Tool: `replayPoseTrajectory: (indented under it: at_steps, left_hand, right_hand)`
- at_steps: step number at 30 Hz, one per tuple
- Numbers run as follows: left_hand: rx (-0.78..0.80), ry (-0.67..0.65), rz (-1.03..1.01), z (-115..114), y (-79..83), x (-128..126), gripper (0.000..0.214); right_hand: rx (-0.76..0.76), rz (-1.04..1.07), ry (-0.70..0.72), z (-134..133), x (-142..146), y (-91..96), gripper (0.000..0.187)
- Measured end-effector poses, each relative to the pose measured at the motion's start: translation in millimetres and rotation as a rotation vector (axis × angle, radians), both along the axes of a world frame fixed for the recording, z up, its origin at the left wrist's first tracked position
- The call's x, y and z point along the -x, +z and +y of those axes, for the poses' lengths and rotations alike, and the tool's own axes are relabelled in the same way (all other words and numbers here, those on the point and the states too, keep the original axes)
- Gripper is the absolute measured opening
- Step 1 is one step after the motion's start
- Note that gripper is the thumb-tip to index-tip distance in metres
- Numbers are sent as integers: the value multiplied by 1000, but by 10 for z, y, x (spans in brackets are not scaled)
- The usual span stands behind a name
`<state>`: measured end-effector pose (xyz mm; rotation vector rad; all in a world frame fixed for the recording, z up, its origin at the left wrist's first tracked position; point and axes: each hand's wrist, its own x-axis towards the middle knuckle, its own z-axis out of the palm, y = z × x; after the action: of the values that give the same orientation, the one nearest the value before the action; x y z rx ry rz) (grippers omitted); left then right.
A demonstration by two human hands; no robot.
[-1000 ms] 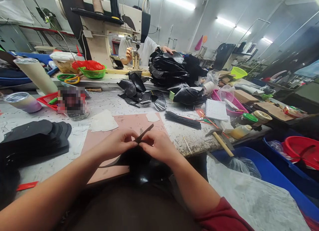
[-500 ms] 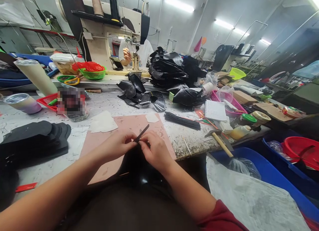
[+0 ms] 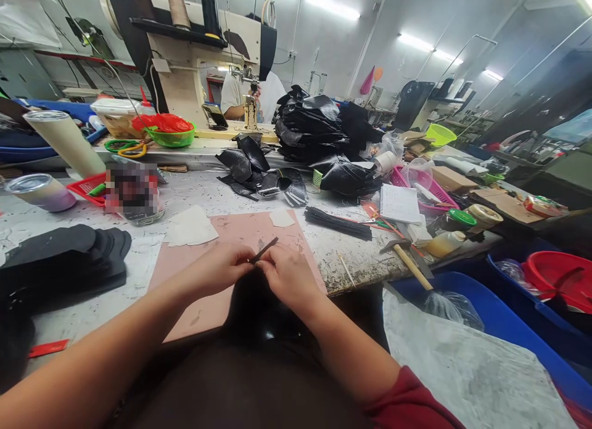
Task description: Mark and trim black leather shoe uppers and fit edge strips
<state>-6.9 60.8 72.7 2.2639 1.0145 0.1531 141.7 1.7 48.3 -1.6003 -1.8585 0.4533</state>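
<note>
Compared with a second ago, a co-worker's hand is gone from the tall black pile [image 3: 314,127] beyond the grip, and the tip of the narrow dark strip [image 3: 266,248] sits a little lower. From the head, the view shows both hands meeting in front of the person's body. The left hand [image 3: 226,265] pinches the strip near its lower end; the right hand [image 3: 289,273] is pinched closed just beside it, fingers bent. The strip's free tip points up and away from the two grips. Directly below them hangs a glossy black piece [image 3: 254,302]; the fingers hide how it meets the strip. Beneath and ahead of the left grip lies a pink sheet [image 3: 198,315] on the table [image 3: 189,185]. Well left of that grip rests a stack of dark cut pieces [image 3: 69,256]. Ahead and right of the right grip lies a bundle of black strips [image 3: 337,222], with a hammer [image 3: 411,265] farther right. Well beyond both grips stands a sewing machine [image 3: 178,71].
</note>
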Motion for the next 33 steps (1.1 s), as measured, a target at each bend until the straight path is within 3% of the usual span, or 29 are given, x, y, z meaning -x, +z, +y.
replayPoseTrajectory:
  at_steps: [13, 18, 22, 24, 27, 30, 33]
  left_hand:
    - [12, -66, 22, 24, -82, -11, 23]
    - [27, -81, -45, 22, -110, -4, 20]
    - [73, -96, -94, 14, -54, 21, 19]
    - [121, -98, -134, 7, -20, 35, 18]
    - [122, -63, -174, -18, 3, 50, 16]
    - [-28, -4, -152, -68, 16, 59, 12]
    - [-130, 27, -124, -130, 56, 86, 15]
  right_hand:
    - [76, -118, 5, 20, 10, 20, 11]
    - [95, 10, -33, 55, -1, 11, 14]
    - [51, 175, -155, 91, -59, 15, 21]
    - [45, 264, -124, 103, -73, 10, 22]
    - [-80, 284, 11, 95, -17, -38, 13]
    - [-311, 130, -31, 68, 85, -112, 19]
    - [-350, 64, -44, 64, 97, -137, 24]
